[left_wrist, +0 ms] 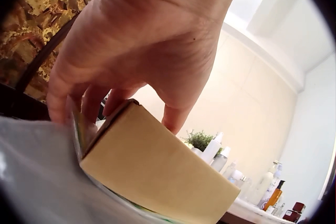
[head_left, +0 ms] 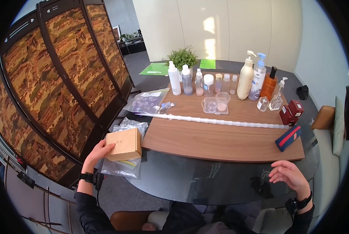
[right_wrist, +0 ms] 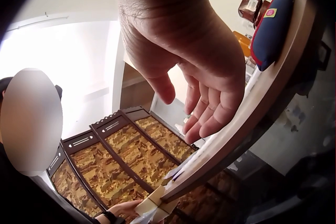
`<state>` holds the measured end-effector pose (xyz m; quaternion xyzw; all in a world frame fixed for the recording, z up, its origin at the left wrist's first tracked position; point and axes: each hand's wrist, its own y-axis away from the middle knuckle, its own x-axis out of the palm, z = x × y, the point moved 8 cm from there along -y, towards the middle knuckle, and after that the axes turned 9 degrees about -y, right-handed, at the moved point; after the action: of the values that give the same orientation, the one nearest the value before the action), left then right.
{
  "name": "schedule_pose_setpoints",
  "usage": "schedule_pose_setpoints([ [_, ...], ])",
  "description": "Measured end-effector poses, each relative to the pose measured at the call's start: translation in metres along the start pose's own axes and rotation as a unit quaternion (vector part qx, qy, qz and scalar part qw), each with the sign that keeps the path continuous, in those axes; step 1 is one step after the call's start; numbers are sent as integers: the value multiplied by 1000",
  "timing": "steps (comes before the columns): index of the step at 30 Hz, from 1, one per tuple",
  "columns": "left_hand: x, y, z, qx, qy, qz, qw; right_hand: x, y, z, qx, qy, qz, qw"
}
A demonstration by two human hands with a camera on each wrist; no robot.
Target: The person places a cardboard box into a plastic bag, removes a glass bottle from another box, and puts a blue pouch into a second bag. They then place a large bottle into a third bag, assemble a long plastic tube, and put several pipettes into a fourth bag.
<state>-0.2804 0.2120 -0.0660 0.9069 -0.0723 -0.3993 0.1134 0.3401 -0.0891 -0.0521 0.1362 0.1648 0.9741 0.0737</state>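
Observation:
My left hand [head_left: 101,150] grips a small brown cardboard box [head_left: 124,144] at its left side, thumb over the top face. In the left wrist view the fingers curl behind the box [left_wrist: 163,166] and the thumb lies on the nearer side. Clear zip bags [head_left: 121,168] lie under and behind the box, left of the wooden board. My right hand [head_left: 289,175] hangs in the air by the front right edge of the board, fingers loosely bent and nothing in them. Nearest to it is a navy pouch with a red stripe [head_left: 288,138].
Several bottles stand along the back of the wooden board [head_left: 205,144], pump bottles [head_left: 245,80] to the right. A white strip [head_left: 221,121] runs across it. Dark red boxes [head_left: 291,112] sit at the right edge, a potted plant [head_left: 182,58] behind. A folding screen [head_left: 69,58] rises on the left.

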Motion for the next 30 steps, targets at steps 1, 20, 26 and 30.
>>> schedule_pose_setpoints([
  [1, 0, -5, 2, 17, 7, -6, 1000, 1, -2, 0, -1, 0, 3, 1000],
  [20, -24, -113, -105, 235, -199, -185, 933, -21, 28, -10, -9, 16, -51, 999],
  [26, -14, -182, -110, 63, -115, -164, 978, -41, 58, -16, -48, -1, -98, 994],
  [30, -3, -194, -112, 130, -78, -149, 977, -54, 75, -17, -72, -26, -130, 988],
])
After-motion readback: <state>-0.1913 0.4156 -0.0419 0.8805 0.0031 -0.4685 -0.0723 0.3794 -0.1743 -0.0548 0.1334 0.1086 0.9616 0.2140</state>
